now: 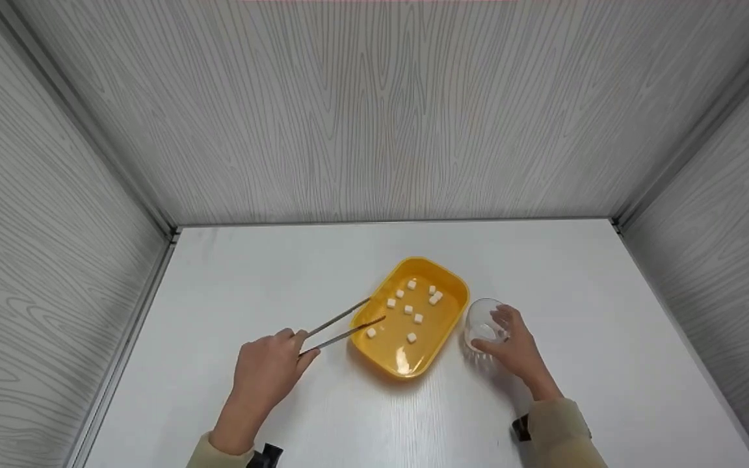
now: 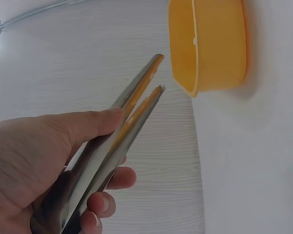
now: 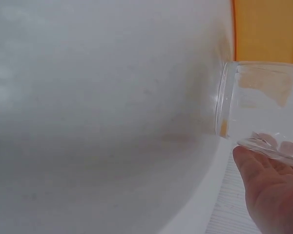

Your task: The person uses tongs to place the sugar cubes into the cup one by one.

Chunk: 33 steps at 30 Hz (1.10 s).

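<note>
My left hand (image 1: pixel 269 369) grips a pair of metal tongs (image 2: pixel 132 113), thumb along one arm and fingers round the other. The tongs' tips are spread apart over the left side of a yellow tray (image 1: pixel 380 352), with nothing between them. Several small white cubes (image 1: pixel 408 309) lie scattered on the tray's floor. Just right of the tray, my right hand (image 1: pixel 516 348) holds a clear glass (image 1: pixel 482 320), thumb on the near side and fingers on the far side. The right wrist view shows the glass (image 3: pixel 263 97) upright on the table, fingers against its wall.
The white tabletop (image 1: pixel 244 273) is enclosed by grey wood-grain panels at the back (image 1: pixel 374 117), the left (image 1: pixel 43 260) and the right (image 1: pixel 725 227). Black wrist straps show at both cuffs.
</note>
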Motion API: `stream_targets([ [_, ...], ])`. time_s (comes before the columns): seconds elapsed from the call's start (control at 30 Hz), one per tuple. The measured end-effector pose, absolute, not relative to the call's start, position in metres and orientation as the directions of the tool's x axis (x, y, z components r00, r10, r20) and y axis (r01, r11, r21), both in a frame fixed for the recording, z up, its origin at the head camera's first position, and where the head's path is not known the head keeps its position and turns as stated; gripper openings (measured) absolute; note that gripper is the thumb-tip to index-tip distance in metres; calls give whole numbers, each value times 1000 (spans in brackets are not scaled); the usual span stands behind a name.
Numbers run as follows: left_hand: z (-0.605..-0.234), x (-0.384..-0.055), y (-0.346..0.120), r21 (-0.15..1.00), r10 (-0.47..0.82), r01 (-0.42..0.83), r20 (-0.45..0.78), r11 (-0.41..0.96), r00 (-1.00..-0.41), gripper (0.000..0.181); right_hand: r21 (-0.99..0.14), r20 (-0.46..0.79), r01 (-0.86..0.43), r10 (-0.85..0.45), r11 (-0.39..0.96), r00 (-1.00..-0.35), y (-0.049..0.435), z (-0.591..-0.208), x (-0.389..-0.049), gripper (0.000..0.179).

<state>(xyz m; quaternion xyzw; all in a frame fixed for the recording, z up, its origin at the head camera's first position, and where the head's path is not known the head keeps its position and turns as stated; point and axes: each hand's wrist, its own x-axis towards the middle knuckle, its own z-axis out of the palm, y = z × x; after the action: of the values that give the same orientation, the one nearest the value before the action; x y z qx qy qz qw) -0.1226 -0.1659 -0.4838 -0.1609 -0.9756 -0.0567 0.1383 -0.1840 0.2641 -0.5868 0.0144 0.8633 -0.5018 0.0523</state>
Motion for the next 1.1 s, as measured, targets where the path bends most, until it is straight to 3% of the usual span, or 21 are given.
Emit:
stream_targets([
  [0.4, -472, -125, -152, -62, 404, 400, 182, 915, -897, 27, -867, -132, 114, -3, 485, -991, 264, -586, -184, 95],
  [0.67, -463, -130, -139, -165, 423, 403, 112, 900, -899, 27, -865, -148, 126, -7, 486, -989, 263, -587, -185, 96],
  [1.1, -459, -141, -123, -237, 420, 401, 36, 885, -907, 10, -854, -154, 136, 6, 502, -988, 262, -586, -186, 98],
])
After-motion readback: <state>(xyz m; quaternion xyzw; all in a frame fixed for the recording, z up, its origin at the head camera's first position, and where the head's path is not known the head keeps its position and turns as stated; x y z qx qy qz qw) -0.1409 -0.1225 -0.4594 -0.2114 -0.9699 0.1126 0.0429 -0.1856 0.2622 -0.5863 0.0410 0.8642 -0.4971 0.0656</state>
